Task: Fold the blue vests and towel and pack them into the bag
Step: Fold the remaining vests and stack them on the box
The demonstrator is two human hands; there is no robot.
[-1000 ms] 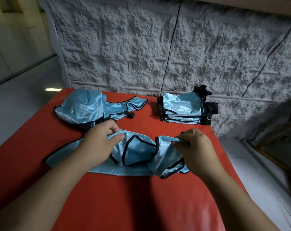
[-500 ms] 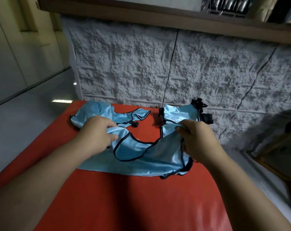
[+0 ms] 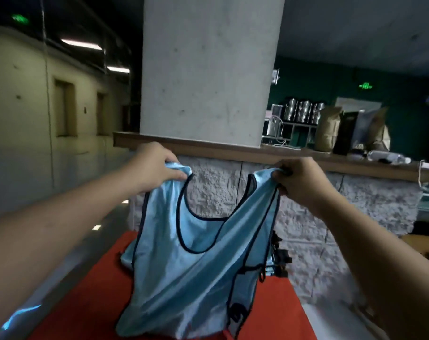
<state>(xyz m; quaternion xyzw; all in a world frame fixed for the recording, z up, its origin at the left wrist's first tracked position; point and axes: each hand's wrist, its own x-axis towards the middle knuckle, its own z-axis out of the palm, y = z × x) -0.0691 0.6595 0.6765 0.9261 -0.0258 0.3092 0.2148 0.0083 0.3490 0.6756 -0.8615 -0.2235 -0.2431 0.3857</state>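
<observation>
Behind everything I see a grey concrete pillar [image 3: 208, 69] and a rough stone wall [image 3: 306, 217], with the red counter [image 3: 90, 290] below. My left hand [image 3: 154, 165] and right hand [image 3: 299, 180] hold the blue vest [image 3: 184, 278] up in the air above the counter, the fingers [image 3: 178, 176] of each hand pinching one shoulder strap. More blue vests peek out behind it, mostly hidden.

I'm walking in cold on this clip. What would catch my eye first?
A shiny blue vest with dark trim hangs in mid-frame, held up by its shoulder straps: left hand on one, right hand on the other. Below lies the red table; behind rises a grey concrete pillar.
</observation>
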